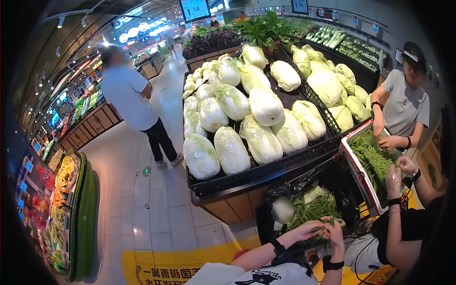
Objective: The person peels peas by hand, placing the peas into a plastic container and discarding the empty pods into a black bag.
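Note:
My left hand (309, 231) and my right hand (334, 233) meet over a bin lined with black plastic (270, 209). Their fingers are pinched together around a green pea pod (327, 221), which they mostly hide. Just beyond my fingers, a heap of green pods (316, 207) lies in the bin, with some pale leafy pieces at its back. To the right stands a white foam box (349, 142) holding green pods and loose round peas (378, 163).
Chinese cabbages (232, 102) fill a black crate display ahead, with round cabbages (327, 85) beside it. Two co-workers' gloved or bare hands (393, 178) work at the foam box. A person in a white shirt (126, 95) stands in the aisle. Packaged produce (61, 190) lines the left.

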